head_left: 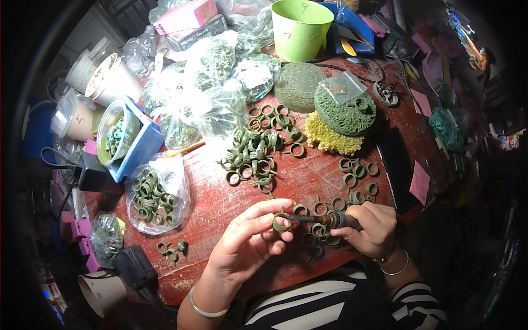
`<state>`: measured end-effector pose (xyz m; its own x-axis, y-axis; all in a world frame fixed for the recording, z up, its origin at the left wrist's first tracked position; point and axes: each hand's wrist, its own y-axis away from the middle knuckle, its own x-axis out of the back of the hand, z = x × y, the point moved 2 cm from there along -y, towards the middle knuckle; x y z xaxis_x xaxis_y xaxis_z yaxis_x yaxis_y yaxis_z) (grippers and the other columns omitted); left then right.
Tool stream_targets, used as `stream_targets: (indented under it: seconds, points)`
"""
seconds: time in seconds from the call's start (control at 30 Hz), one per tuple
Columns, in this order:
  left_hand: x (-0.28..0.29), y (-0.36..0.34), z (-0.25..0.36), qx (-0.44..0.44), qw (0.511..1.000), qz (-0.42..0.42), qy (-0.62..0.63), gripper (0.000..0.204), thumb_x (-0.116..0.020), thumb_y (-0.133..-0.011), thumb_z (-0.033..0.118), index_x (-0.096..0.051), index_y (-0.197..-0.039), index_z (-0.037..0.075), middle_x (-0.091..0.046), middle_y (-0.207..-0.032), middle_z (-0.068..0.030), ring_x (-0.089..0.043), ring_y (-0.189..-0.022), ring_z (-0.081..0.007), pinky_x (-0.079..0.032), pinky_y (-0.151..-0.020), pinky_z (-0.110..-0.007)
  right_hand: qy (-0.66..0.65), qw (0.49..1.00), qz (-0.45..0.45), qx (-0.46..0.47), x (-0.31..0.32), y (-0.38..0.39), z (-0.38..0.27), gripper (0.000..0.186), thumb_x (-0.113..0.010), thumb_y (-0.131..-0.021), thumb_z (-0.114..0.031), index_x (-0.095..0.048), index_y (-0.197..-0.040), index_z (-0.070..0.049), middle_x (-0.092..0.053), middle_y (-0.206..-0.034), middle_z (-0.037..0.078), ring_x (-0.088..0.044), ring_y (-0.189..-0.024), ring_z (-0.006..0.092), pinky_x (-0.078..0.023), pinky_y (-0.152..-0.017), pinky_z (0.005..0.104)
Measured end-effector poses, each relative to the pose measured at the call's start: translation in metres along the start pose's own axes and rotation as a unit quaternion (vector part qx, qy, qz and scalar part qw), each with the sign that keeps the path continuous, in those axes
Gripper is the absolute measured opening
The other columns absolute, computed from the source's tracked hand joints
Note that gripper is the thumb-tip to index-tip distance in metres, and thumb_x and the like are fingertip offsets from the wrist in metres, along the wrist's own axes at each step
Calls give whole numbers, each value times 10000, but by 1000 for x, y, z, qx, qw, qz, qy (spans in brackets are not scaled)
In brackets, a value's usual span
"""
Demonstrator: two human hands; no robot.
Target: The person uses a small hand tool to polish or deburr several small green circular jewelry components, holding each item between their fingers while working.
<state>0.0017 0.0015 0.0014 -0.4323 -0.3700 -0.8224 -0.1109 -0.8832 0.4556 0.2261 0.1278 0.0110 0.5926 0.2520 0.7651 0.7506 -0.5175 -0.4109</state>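
Observation:
Between the thumb and fingers of my left hand (247,234) is a dark green ring (281,223) with a short stem, likely wax. My right hand (371,228) is closed around the dark handle of a pen-like tool (319,219), which looks like a soldering iron or wax pen. Its thin tip points left and meets or nearly meets the ring; the exact contact is too small to tell. Around and behind my right hand lie several loose green rings (320,208). A larger heap of green rings (258,151) sits farther back, mid-table.
Textured green discs (344,113) rest on a yellow one (333,137) at the back. A phone (396,170) lies right. Left are a bag of rings (157,198), a blue tray (146,137) and a black box (135,267). Plastic bags (212,60) and a lime bucket (302,30) stand behind.

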Motion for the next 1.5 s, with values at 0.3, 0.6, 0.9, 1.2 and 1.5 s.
stream_targets:
  seconds: [0.3, 0.6, 0.9, 1.2, 1.5]
  points:
    - [0, -1, -1, 1, 1000, -6, 1, 416, -590, -1006, 160, -522, -1376, -17, -685, -1102, -114, -679, -928, -167, -562, -725, -261, 1, 1000, -3, -13, 1, -1, -2, 364, -825, -812, -364, -636, -814, -53, -543, -631, 49, -568, -489, 215, -428, -447, 328]
    - [-4, 0, -2, -6, 998, 56, -18, 462, -604, -971, 175, -504, -1373, -28, -685, -1025, -156, -685, -848, -185, -559, -676, -251, 1, 1000, 5, -7, 0, -1, -1, 368, -827, -809, -367, -638, -803, -51, -533, -621, 43, -559, -481, 211, -419, -438, 323]
    - [-1, -1, -2, -8, 999, 40, -7, 455, -599, -973, 171, -506, -1369, -32, -685, -1041, -158, -689, -861, -192, -577, -696, -264, 3, 1000, 6, 1, 0, -1, -1, 372, -824, -817, -367, -641, -811, -43, -530, -623, 48, -554, -478, 212, -412, -437, 328]
    - [-2, -2, -5, -58, 995, 16, -78, 351, -599, -997, 54, -540, -1337, -15, -667, -1134, -132, -698, -1032, -250, -629, -768, -330, 9, 997, 75, -2, 1, 5, 2, 427, -805, -847, -400, -633, -858, -9, -587, -672, 62, -590, -514, 202, -452, -450, 309]
    - [-1, -4, -12, -197, 939, 89, -267, 256, -690, -930, -34, -606, -1171, -10, -660, -1044, -50, -649, -908, -89, -570, -741, -226, 9, 997, 78, -2, 3, 4, 2, 417, -811, -848, -380, -634, -894, -4, -592, -686, 63, -591, -522, 195, -453, -456, 302]
